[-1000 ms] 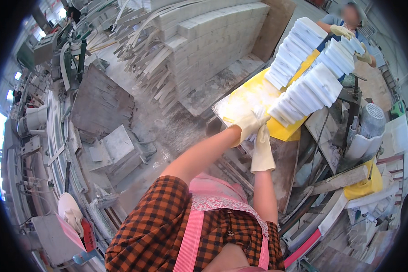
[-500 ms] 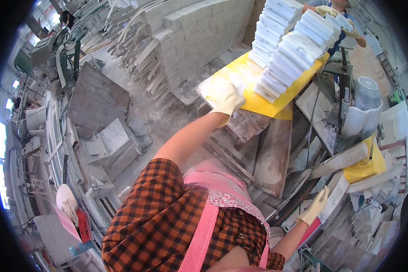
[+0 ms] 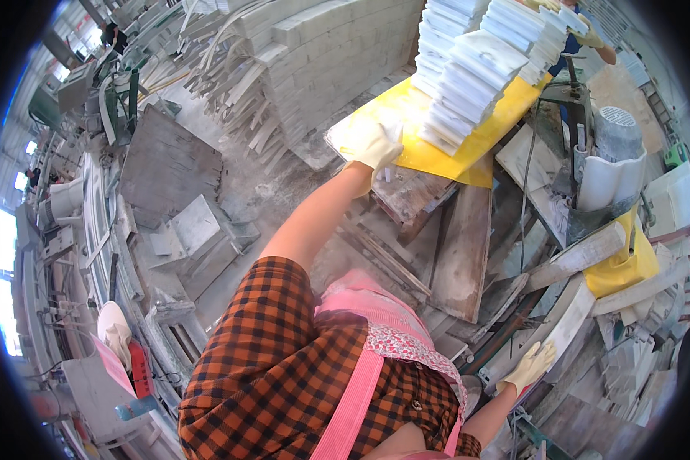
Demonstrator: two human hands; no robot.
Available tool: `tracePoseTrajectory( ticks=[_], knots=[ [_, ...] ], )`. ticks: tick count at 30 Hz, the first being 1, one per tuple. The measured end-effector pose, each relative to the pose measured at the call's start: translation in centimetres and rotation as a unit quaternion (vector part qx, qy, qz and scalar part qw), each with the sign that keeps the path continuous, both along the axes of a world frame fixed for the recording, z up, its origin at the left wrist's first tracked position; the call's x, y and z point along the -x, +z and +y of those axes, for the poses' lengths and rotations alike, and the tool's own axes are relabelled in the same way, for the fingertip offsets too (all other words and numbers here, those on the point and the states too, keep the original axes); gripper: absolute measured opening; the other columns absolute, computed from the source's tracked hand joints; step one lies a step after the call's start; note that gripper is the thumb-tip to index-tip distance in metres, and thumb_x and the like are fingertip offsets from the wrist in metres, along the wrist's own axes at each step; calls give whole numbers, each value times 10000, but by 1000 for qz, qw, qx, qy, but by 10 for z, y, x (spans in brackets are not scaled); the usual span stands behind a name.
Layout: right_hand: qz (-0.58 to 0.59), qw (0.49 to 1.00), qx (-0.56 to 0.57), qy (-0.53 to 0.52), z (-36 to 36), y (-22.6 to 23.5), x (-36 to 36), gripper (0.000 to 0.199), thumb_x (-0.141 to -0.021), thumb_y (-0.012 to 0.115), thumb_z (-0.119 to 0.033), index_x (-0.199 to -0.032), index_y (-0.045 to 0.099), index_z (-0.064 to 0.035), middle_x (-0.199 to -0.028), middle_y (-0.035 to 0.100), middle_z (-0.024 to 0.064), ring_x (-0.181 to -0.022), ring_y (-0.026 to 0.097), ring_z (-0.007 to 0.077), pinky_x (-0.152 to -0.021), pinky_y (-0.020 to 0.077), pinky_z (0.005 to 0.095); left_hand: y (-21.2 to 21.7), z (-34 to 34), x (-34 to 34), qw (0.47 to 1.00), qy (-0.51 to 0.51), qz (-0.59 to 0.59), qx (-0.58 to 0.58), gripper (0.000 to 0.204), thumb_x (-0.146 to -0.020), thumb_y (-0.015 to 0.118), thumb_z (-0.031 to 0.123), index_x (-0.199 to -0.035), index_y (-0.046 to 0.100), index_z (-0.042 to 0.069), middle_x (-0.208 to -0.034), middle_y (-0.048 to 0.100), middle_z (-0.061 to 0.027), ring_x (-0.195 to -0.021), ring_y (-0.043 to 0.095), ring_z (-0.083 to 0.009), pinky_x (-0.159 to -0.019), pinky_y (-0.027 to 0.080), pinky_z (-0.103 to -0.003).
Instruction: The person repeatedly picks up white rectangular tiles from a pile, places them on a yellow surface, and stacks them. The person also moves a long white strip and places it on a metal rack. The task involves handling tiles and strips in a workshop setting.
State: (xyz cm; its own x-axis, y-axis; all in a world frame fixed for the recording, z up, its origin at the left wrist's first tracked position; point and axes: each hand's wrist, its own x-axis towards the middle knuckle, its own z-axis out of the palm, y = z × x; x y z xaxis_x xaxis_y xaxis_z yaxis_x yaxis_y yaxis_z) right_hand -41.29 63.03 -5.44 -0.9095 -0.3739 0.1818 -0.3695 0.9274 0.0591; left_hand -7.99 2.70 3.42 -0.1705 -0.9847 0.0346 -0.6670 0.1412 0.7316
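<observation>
Yellow sheet (image 3: 479, 153) by L hand (image 3: 376, 146), can't tell its finger grip; wht slabs (image 3: 475, 73) R of those fingers; R hand (image 3: 532, 364) fingers apart.

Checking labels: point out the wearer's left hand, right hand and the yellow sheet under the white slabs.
Left hand (image 3: 375, 149), head view, middle of the gloved hand.
Right hand (image 3: 530, 367), head view, middle of the gloved hand.
Yellow sheet (image 3: 475, 159), head view, bare part toward its near edge.

The right hand (image 3: 530, 364), which had met the left hand (image 3: 377, 147) at the yellow sheet's (image 3: 468, 170) near edge, had parted from it and swung well away from the sheet, rightward and body-side, fingers extended. The co-worker (image 3: 607, 54) beyond the sheet had slipped further out of view.
</observation>
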Motion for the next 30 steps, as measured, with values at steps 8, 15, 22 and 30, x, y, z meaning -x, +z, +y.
tracePoseTrajectory(
  ticks=[8,15,22,30],
  knots=[
    [15,997,61,45,1,10,-14,580,-1081,418,-422,-1468,490,3,-1518,450,260,-1422,393,402,-1200,296,464,45,18,-5,996,-34,-51,-72,579,-713,735,322,-1137,666,-66,-1077,691,-236,-999,710,-343,-812,572,-410],
    [35,996,67,47,-1,11,-21,534,-1074,469,-373,-1418,530,31,-1492,480,256,-1394,435,392,-1177,335,462,56,28,-4,994,-28,-30,-99,718,-743,715,369,-1287,546,-70,-1171,658,-266,-1087,667,-346,-902,535,-410],
    [57,995,84,20,-6,13,-28,505,-1070,503,-366,-1372,598,26,-1439,548,257,-1358,491,395,-1154,374,461,48,26,-3,991,-8,-22,-133,707,-780,726,335,-1337,518,-47,-1238,629,-257,-1142,636,-335,-948,506,-412],
    [44,991,125,-31,-8,14,-32,496,-1058,513,-395,-1310,658,7,-1400,599,219,-1338,528,350,-1143,398,416,39,24,-7,992,-10,27,-126,753,-815,728,256,-1450,444,-33,-1327,578,-224,-1199,600,-287,-999,482,-383]
  ],
)
